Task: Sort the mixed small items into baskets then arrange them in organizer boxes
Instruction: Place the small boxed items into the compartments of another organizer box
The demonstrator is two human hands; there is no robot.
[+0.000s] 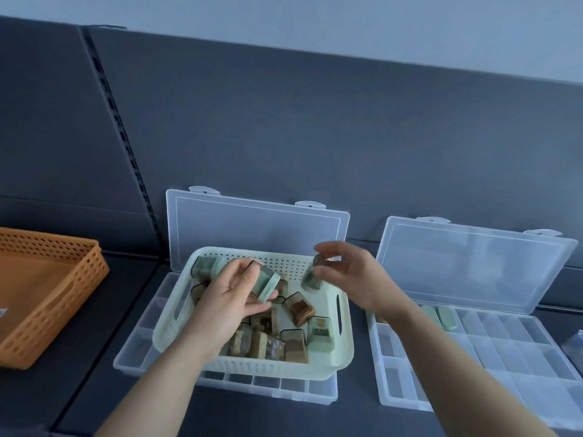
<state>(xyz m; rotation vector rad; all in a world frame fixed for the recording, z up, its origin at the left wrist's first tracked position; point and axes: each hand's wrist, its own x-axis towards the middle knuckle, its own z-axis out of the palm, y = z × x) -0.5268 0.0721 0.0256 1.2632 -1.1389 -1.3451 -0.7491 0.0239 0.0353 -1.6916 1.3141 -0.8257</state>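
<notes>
The pale green basket [252, 369] at 6 o'clock is smooth, matt plastic with small holes. The orange basket [47, 335] at 9 o'clock is similar matt plastic. The organizer box [252, 225] and the second organizer box [473, 266] at 3 o'clock are clear, faintly glossy plastic. The small cases [298, 309] have glossy clear shells. The back panel [315, 137] at 12 o'clock looks like matt grey cloth.
</notes>
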